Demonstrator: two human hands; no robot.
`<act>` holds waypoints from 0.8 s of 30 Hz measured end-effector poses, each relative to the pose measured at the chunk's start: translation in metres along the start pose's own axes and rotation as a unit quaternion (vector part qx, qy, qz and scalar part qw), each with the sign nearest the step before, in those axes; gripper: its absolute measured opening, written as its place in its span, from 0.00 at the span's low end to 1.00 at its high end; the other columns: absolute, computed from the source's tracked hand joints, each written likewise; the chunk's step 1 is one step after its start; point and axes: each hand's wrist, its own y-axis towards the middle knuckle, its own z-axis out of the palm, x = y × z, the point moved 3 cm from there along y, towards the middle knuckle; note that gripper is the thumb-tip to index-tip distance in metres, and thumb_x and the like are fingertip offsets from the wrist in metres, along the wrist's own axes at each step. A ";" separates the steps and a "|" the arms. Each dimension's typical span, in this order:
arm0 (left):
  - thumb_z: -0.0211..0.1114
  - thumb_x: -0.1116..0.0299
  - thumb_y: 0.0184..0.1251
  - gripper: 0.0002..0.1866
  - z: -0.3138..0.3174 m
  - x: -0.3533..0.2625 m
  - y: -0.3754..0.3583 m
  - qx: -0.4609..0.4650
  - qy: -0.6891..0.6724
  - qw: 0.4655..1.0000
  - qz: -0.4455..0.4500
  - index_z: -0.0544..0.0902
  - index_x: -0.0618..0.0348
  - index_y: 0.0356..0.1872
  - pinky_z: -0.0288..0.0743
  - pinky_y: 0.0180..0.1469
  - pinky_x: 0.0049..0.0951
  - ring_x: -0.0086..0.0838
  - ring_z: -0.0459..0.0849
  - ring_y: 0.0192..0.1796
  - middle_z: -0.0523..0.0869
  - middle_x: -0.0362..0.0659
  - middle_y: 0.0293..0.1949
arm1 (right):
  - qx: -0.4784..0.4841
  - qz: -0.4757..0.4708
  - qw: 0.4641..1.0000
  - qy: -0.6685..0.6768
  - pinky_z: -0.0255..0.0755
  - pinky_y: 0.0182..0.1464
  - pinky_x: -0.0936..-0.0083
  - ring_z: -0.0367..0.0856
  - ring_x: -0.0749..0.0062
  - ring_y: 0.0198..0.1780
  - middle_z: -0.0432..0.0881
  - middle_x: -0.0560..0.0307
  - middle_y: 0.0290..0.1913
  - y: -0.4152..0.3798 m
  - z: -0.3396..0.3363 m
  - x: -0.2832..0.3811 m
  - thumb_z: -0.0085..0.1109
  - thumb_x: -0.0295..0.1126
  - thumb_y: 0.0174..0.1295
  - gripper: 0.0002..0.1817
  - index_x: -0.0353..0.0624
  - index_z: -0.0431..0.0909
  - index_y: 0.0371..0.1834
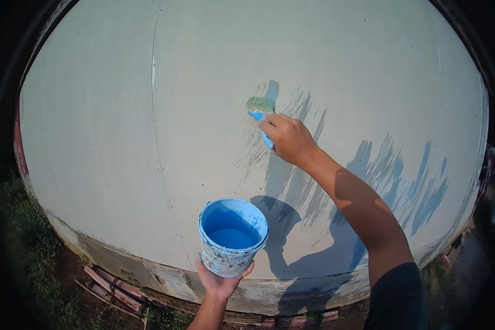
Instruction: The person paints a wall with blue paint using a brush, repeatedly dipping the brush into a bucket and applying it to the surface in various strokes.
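My right hand (287, 136) is closed round the blue handle of a paintbrush (261, 104), its greenish bristles against the pale wall panel (110, 99). Streaks of blue-grey paint (379, 170) mark the panel beside and below the brush, mostly to the right. Lower down, my left hand (221, 281) grips a paint bucket (228, 261) from underneath, fingers wrapped round its base. The bucket is spattered outside and holds blue paint (232, 234) inside. It stands roughly upright, in front of the wall.
A dark seam (155, 110) runs down the panel on the left. Below it is a weathered wall base (121, 256). Wooden planks (115, 289) lie on the ground at lower left, next to grass (33, 247). My shadow (313, 258) falls on the lower wall.
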 end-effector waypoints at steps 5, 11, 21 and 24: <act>0.40 0.21 0.76 0.52 -0.017 -0.026 -0.010 -0.035 0.016 0.999 -0.012 0.59 0.44 0.90 0.80 0.67 0.74 0.65 0.73 0.80 0.64 0.57 0.86 | 0.131 -0.007 0.977 0.166 0.86 0.47 0.56 0.92 0.52 0.44 0.90 0.46 0.43 -0.018 0.007 0.060 0.77 0.25 0.60 0.14 0.39 0.88 0.50; 0.41 0.22 0.76 0.51 -0.023 -0.034 -0.006 -0.024 0.017 0.998 -0.047 0.59 0.44 0.90 0.77 0.69 0.77 0.64 0.72 0.81 0.64 0.57 0.87 | 0.080 0.155 0.972 0.154 0.84 0.48 0.59 0.91 0.48 0.43 0.93 0.45 0.45 0.014 -0.037 -0.001 0.74 0.28 0.70 0.10 0.40 0.91 0.52; 0.44 0.23 0.76 0.50 -0.028 -0.025 -0.015 -0.014 -0.046 0.996 -0.081 0.60 0.43 0.90 0.74 0.71 0.78 0.62 0.70 0.82 0.63 0.55 0.87 | -0.006 0.104 0.989 -0.108 0.87 0.48 0.57 0.90 0.51 0.47 0.87 0.49 0.44 0.017 -0.045 -0.026 0.75 0.23 0.63 0.13 0.42 0.87 0.50; 0.46 0.23 0.75 0.52 -0.033 -0.024 -0.019 -0.005 -0.028 0.997 -0.077 0.59 0.45 0.90 0.75 0.72 0.75 0.66 0.71 0.81 0.64 0.59 0.86 | 0.102 0.056 0.992 -0.039 0.88 0.51 0.57 0.91 0.51 0.49 0.89 0.49 0.47 -0.027 -0.023 0.037 0.77 0.23 0.60 0.14 0.41 0.87 0.48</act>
